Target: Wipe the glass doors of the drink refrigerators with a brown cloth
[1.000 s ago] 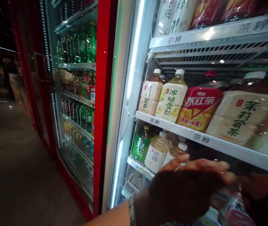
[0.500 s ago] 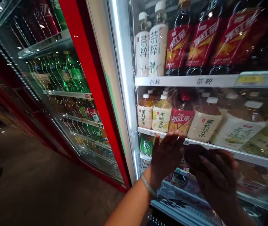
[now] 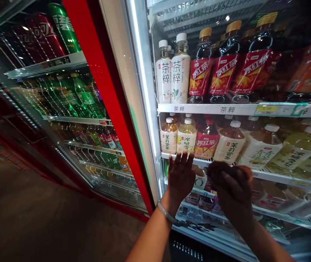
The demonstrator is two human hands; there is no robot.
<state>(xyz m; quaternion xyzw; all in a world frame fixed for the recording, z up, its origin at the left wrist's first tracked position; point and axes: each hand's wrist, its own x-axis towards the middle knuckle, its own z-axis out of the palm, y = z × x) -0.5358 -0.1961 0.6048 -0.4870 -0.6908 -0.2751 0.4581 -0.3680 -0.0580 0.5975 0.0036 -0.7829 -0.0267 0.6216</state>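
My left hand [image 3: 181, 176], with a pale bangle [image 3: 166, 213] on its wrist, is raised in front of the lit drinks fridge. Its fingers are stretched upward, overlapping the shelf edge below the bottle of pear drink [image 3: 187, 136]; whether they touch glass I cannot tell. To its right, my right hand [image 3: 234, 187] is closed around a dark, bunched, reddish-brown thing [image 3: 216, 174], too shadowed to name. Behind the hands stand large tea bottles, among them a red-labelled iced tea [image 3: 206, 140] and a white-labelled jasmine tea [image 3: 229, 142].
On the upper shelf [image 3: 199, 108] are white-labelled bottles [image 3: 180, 69] and dark red-labelled bottles [image 3: 225, 65]. A bright light strip [image 3: 141, 76] and a red frame [image 3: 98, 80] separate this fridge from another at left, holding cans and green bottles [image 3: 83, 91]. Dark floor [image 3: 48, 218] lies lower left.
The view has tilted up, so the upper bottles' caps now show. My right hand has shifted left in view, nearer my left hand. My left hand remains stretched out.
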